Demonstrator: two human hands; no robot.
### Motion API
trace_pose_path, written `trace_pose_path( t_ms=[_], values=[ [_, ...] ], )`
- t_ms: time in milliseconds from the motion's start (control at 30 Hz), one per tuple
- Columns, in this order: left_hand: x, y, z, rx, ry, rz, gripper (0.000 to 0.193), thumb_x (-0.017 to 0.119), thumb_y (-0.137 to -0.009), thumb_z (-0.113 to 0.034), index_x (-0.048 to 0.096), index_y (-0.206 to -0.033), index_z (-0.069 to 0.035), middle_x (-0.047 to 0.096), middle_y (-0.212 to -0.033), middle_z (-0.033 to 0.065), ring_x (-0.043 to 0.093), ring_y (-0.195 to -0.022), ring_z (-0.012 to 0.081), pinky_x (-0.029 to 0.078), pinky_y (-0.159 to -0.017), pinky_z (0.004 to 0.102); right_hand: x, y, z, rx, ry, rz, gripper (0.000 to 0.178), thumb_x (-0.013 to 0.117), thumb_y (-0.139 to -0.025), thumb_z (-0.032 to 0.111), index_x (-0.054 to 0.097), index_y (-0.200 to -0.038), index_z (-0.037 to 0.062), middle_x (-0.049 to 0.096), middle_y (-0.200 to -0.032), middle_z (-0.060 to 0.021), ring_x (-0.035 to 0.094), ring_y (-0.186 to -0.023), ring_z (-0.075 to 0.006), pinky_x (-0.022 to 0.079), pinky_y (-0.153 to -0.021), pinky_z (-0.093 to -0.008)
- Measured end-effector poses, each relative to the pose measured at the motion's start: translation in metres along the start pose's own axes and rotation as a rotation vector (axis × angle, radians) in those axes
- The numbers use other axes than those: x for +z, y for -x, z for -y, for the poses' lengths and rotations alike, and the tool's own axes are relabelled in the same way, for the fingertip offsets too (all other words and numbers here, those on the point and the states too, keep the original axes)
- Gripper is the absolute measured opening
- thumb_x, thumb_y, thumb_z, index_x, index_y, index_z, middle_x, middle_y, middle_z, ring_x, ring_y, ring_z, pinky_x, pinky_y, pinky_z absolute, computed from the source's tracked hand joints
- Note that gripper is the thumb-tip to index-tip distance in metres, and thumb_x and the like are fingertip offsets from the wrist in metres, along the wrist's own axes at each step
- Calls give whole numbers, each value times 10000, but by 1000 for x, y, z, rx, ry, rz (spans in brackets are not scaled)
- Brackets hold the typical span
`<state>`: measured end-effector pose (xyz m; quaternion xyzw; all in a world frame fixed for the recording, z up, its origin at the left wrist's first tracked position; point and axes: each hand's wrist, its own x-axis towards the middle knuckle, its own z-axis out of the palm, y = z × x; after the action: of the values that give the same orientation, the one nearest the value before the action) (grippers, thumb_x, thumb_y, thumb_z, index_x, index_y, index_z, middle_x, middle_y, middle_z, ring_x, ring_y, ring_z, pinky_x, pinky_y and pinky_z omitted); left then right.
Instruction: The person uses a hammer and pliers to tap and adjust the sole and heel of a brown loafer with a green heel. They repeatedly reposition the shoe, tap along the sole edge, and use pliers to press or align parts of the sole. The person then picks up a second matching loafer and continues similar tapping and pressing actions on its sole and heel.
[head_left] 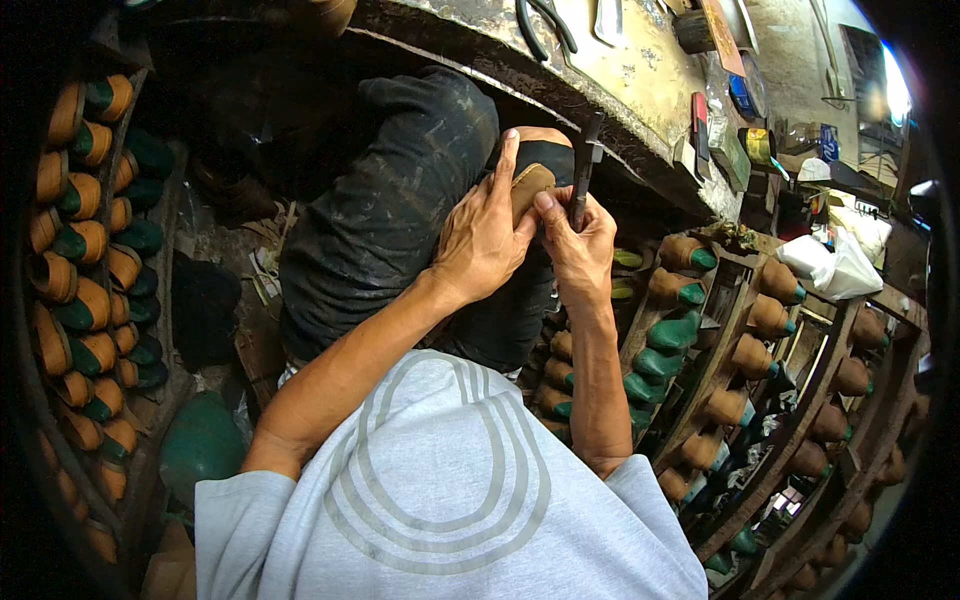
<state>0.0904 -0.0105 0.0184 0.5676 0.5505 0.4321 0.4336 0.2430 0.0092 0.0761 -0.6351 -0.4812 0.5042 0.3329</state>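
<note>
On my knee sits a tan, curved piece (pixel 531 186), perhaps leather or a sole, with a pale edge. My left hand (pixel 478 232) steadies it from the left, its index finger stretched up along the side and its thumb near the lower end. In my right hand (pixel 583 243) is a slim dark tool (pixel 588 165) with a shiny metal part near its upper end; I cannot make out its exact kind. The right thumb touches the tan piece's right edge. Behind the piece lies dark cloth over my thigh.
A worn workbench (pixel 650 85) runs above right, bearing pliers (pixel 545 28), a red-and-black cutter (pixel 700 125) and a small tin (pixel 757 146). Racks of brown-and-green shoe lasts stand left (pixel 90 295) and right (pixel 735 405). A white plastic bag (pixel 832 265) lies on the right rack.
</note>
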Motion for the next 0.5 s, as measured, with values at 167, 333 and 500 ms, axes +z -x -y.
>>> trace_pose_path(
  t_ms=[167,333,500],
  values=[
    [0,-2,5,-62,24,15,1006,761,-1098,-210,125,-1849,1,671,-1451,453,697,-1308,615,580,-1110,627,3,-2,-1,-58,14,25,189,863,-1103,188,769,-1060,30,662,-838,62,527,-696,-32,407,-602,-248],
    [-15,-6,16,-118,175,72,974,759,-1130,-260,150,-1862,-56,740,-1360,380,749,-1240,556,599,-1075,582,-14,27,15,67,-173,164,395,868,-1081,248,684,-1293,-30,767,-975,-86,771,-764,-172,597,-650,-281],
    [-22,-8,24,-83,225,65,945,754,-1161,-305,174,-1874,-88,773,-1251,234,794,-1153,359,616,-1028,477,-5,74,30,-48,-3,174,312,715,-1172,109,574,-1412,-33,714,-940,-94,743,-682,-170,612,-561,-307]
  ],
)
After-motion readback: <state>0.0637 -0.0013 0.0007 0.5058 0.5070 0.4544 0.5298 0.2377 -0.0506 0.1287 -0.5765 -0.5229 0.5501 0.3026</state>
